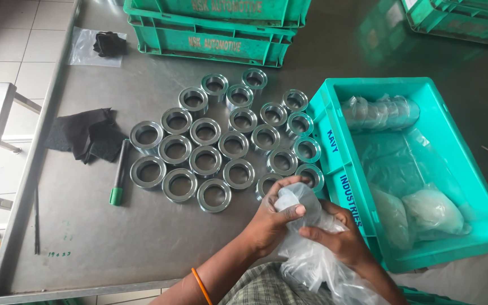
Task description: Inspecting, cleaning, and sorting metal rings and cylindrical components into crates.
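Both my hands grip a clear plastic bag at the near edge of a steel table. My left hand pinches the bag's top and my right hand holds its side, close to my lap. Whether a part is inside the bag I cannot tell. Just beyond my hands, several shiny metal rings stand in rows on the table. To the right sits a teal plastic crate holding clear bags, one wrapped roll of rings at its far end.
A marker with a green cap and a black cloth lie left of the rings. Stacked green crates stand at the far edge, another at far right. A small bag with dark cloth lies far left.
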